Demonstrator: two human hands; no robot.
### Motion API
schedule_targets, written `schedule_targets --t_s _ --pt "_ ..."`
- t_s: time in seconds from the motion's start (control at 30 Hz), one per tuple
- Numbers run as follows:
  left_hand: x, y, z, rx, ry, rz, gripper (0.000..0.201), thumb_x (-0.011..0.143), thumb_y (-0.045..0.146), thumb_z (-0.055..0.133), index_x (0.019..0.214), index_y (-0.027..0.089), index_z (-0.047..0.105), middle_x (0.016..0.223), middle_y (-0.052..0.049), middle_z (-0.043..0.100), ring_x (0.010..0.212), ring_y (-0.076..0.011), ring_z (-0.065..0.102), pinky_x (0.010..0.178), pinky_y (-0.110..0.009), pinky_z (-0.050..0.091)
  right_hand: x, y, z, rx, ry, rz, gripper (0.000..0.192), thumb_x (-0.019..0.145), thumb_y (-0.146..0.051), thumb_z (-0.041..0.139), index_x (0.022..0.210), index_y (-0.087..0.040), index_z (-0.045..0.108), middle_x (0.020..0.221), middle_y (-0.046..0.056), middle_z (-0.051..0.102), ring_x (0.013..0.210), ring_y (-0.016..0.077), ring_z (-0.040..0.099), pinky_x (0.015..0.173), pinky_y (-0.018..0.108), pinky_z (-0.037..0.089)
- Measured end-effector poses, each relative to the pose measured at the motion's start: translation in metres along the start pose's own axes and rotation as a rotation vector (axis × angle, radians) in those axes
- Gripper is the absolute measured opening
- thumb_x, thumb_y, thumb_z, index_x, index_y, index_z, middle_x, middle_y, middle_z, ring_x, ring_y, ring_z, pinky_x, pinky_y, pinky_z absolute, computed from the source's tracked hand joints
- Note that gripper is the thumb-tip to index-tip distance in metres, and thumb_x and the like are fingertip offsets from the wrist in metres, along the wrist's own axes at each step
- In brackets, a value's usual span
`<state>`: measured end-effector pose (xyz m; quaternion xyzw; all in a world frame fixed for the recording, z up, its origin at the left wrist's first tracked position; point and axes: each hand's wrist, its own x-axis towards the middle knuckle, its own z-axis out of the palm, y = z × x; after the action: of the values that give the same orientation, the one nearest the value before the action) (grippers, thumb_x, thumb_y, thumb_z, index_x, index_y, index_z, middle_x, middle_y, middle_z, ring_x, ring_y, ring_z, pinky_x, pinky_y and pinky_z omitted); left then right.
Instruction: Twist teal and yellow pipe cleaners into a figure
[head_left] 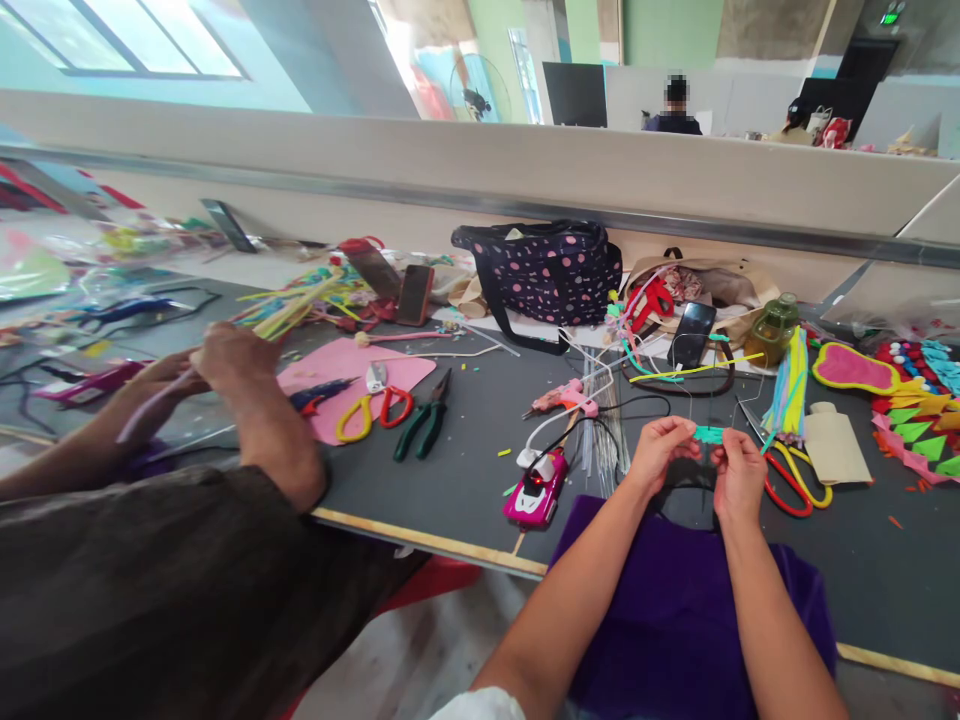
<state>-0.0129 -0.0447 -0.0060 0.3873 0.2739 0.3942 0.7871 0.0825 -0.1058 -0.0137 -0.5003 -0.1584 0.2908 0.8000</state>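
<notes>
Left hand [660,447] and right hand [739,470] both pinched shut on a short teal stem [708,434], held between them above a purple cloth [675,610] at the bench [465,470] edge. A thin wire seemed to run up from it; hard to tell. Stem looked light, fuzzy, bendable, so grip at the ends with fingertips. Spotted bag [551,270] at the back stood shut, contents hidden. Beige bag [712,285] lay open with fabric and red bits inside. A co-worker's hands [217,365] held a pink stem, well apart.

From my hands, scissors [791,480] lie at three o'clock, glue gun [559,400] at ten, bag [547,270] behind it.
</notes>
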Motion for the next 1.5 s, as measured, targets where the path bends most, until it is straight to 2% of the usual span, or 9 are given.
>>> schedule_targets --t_s 0.13,0.4,0.5,0.6,0.73,0.97,1.13,1.33,1.5 --pt "-0.0025 0.0007 0.0022 0.067 -0.039 0.039 0.036 0.064 0.04 0.08 0.082 0.01 0.07 0.07 -0.004 0.066 0.061 -0.0123 0.059 0.06 -0.026 0.05 -0.0035 -0.002 0.0029 -0.009 -0.012 -0.002 0.028 0.067 -0.039 0.076 0.074 -0.015 0.063 0.058 -0.005 0.055 0.049 0.0069 0.046 0.046 0.019 0.035" --pt "-0.0041 0.0026 0.0016 0.192 0.003 0.068 0.036 0.064 0.045 0.078 0.071 0.011 0.069 0.06 -0.003 0.064 0.054 -0.0111 0.056 0.057 -0.023 0.046 -0.001 -0.0068 0.0002 0.033 -0.098 0.104 0.037 0.074 -0.051 0.067 0.083 -0.015 0.067 0.073 0.002 0.064 0.055 0.0103 0.052 0.048 0.023 0.039" --pt "-0.0051 0.0036 0.0025 0.219 0.006 0.069 0.035 0.064 0.044 0.078 0.068 0.01 0.068 0.058 -0.002 0.062 0.052 -0.0101 0.054 0.057 -0.022 0.044 -0.0013 -0.0069 0.0001 -0.027 -0.151 0.111 0.032 0.068 -0.045 0.075 0.077 -0.016 0.066 0.062 -0.003 0.058 0.051 0.0083 0.047 0.048 0.021 0.036" --pt "-0.0056 0.0031 0.0033 0.214 0.009 0.067 0.034 0.064 0.042 0.078 0.066 0.01 0.067 0.056 -0.002 0.061 0.051 -0.0091 0.052 0.056 -0.022 0.043 -0.0023 -0.0055 0.0016 -0.056 -0.139 0.098 0.029 0.063 -0.04 0.079 0.071 -0.016 0.064 0.055 -0.006 0.053 0.047 0.0065 0.043 0.047 0.021 0.032" --pt "-0.0048 0.0011 0.0029 0.16 0.013 0.06 0.031 0.064 0.039 0.078 0.066 0.011 0.067 0.056 -0.001 0.061 0.05 -0.0092 0.053 0.055 -0.022 0.041 -0.002 -0.0047 0.003 -0.048 -0.116 0.08 0.028 0.062 -0.039 0.08 0.067 -0.016 0.063 0.053 -0.007 0.052 0.046 0.0064 0.042 0.047 0.021 0.031" --pt "-0.0056 0.0023 0.0023 0.14 0.015 0.068 0.029 0.065 0.038 0.079 0.065 0.012 0.066 0.056 0.0 0.061 0.049 -0.0086 0.052 0.056 -0.022 0.041 -0.0016 -0.0087 0.0009 -0.034 -0.146 0.148 0.029 0.064 -0.042 0.077 0.068 -0.017 0.063 0.054 -0.006 0.053 0.047 0.0072 0.043 0.046 0.021 0.034" --pt "-0.0069 0.0033 0.0043 0.163 0.029 0.125 0.03 0.064 0.038 0.079 0.063 0.011 0.066 0.055 -0.001 0.061 0.05 -0.0086 0.052 0.055 -0.021 0.041 -0.0012 -0.0086 0.0016 -0.016 -0.14 0.128 0.031 0.064 -0.042 0.078 0.064 -0.016 0.062 0.051 -0.006 0.051 0.045 0.0066 0.042 0.044 0.021 0.034" --pt "-0.0052 -0.0002 0.0016 0.158 -0.022 0.093 0.034 0.071 0.044 0.073 0.072 0.011 0.068 0.061 -0.003 0.064 0.053 -0.0103 0.056 0.055 -0.022 0.044 0.0021 -0.0056 -0.0016 -0.003 -0.147 0.112 0.03 0.067 -0.044 0.075 0.074 -0.017 0.065 0.056 -0.005 0.054 0.046 0.0075 0.045 0.044 0.021 0.036" --pt "-0.0046 -0.0031 0.0021 0.122 -0.127 0.06 0.039 0.065 0.037 0.08 0.091 0.01 0.068 0.071 -0.004 0.067 0.058 -0.0136 0.061 0.058 -0.025 0.047 0.0035 -0.0009 -0.0019 -0.035 -0.105 0.069 0.029 0.066 -0.043 0.076 0.071 -0.017 0.064 0.053 -0.005 0.054 0.045 0.0078 0.044 0.044 0.021 0.035"
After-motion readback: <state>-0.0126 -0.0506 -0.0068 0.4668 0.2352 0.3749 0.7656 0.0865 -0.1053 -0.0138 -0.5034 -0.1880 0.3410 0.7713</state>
